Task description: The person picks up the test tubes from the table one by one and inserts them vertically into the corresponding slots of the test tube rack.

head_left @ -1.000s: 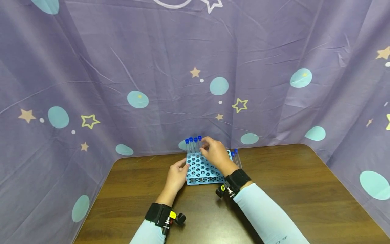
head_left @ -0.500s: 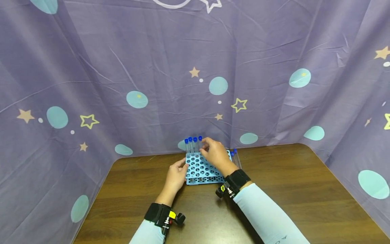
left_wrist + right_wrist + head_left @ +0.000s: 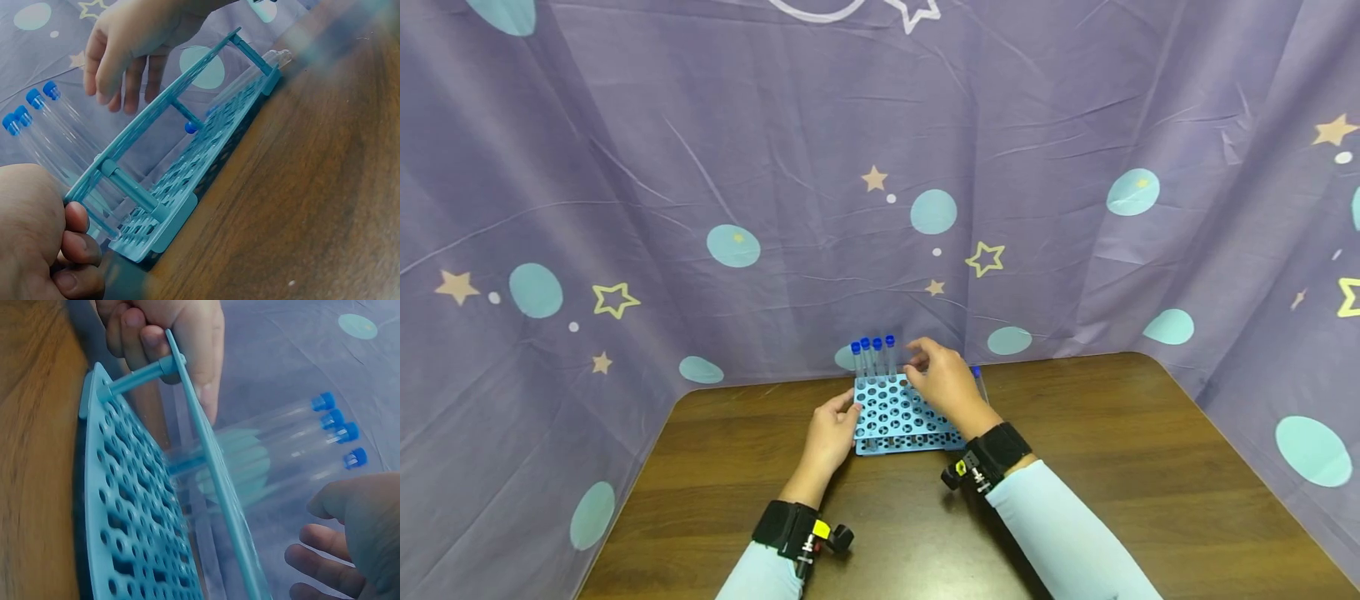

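Note:
A light-blue plastic test tube rack [image 3: 891,417] stands on the table. Several clear test tubes [image 3: 62,128] with blue caps stand upright in a group at its left end. My left hand [image 3: 831,433] grips that end of the rack, its fingers curled at the edge in the left wrist view. Over the rack's right half is my right hand [image 3: 951,385], holding nothing. In the right wrist view its fingers [image 3: 319,559] are spread and relaxed, a little apart from the nearest blue cap [image 3: 355,458].
Behind the rack's right end lies at least one more capped tube [image 3: 981,385], partly hidden by the right hand. The brown wooden table [image 3: 1112,467] meets a purple patterned curtain [image 3: 820,275] at its back edge. Both wrists wear black straps with small cameras.
My right hand has let go of the rightmost standing tube and moved right, away from it. That tube stays upright in the rack. The left hand keeps its grip on the rack.

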Demonstrator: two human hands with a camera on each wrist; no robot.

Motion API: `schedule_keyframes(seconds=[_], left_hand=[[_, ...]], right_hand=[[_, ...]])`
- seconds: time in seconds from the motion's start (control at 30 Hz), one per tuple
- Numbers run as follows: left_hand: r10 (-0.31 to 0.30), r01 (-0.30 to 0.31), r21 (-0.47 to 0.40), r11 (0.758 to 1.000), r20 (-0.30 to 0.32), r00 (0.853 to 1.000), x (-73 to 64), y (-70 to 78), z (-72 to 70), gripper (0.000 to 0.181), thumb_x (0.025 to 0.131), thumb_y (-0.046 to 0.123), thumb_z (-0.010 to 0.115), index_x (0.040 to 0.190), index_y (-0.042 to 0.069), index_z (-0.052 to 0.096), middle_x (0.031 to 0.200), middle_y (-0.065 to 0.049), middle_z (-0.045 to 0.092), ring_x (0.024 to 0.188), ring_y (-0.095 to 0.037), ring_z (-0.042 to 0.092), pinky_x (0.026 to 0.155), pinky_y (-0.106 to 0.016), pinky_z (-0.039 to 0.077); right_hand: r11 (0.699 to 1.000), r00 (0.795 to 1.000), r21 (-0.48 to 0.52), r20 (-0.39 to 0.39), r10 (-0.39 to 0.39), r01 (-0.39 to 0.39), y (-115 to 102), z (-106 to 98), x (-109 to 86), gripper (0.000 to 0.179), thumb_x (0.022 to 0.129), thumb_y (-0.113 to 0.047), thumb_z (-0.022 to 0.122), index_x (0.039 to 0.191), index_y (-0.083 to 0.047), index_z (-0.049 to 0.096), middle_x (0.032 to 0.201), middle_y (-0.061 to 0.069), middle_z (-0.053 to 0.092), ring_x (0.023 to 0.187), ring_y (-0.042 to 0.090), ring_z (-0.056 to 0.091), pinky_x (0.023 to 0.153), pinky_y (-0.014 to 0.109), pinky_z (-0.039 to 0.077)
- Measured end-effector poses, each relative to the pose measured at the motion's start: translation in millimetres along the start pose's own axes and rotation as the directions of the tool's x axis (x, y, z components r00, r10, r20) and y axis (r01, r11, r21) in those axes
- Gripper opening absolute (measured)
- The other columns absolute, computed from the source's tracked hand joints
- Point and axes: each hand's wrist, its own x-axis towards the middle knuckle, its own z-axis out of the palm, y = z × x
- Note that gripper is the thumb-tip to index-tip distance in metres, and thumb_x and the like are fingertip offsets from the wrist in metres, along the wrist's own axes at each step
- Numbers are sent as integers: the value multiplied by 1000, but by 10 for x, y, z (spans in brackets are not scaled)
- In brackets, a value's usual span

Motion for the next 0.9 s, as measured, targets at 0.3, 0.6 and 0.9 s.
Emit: schedule_keyframes(seconds=[0.3, 0.6, 0.9], left_hand=[[-4, 4, 11, 1000, -8, 1000, -4, -11, -4, 47, 114, 22, 66, 157, 4, 67, 66, -5, 68, 53, -13, 62, 55, -27, 58], [9, -8, 5, 1000, -15, 1000, -11, 2, 3, 46, 113, 20, 67, 156, 1, 67, 70, -8, 73, 52, -13, 61, 53, -28, 57], [4, -4, 2, 1000, -14, 1000, -6, 0, 8, 47, 113, 20, 67, 155, 0, 67, 81, -12, 81, 54, -13, 62, 55, -28, 57]], right_hand=[[997, 998, -75, -68, -12, 7, 240, -290, -91, 39, 106, -20, 78, 144, -11, 72, 112, 4, 87, 100, 27, 83, 79, 47, 66], [995, 997, -102, -79, 13, -22, 519, -520, -163, 35, 107, -21, 75, 139, -8, 74, 110, 8, 86, 93, 30, 81, 76, 48, 63], [991, 995, -111, -76, 62, -71, 709, -616, -215, 31, 107, -24, 74, 133, -9, 78, 107, 7, 85, 92, 27, 80, 78, 51, 64]])
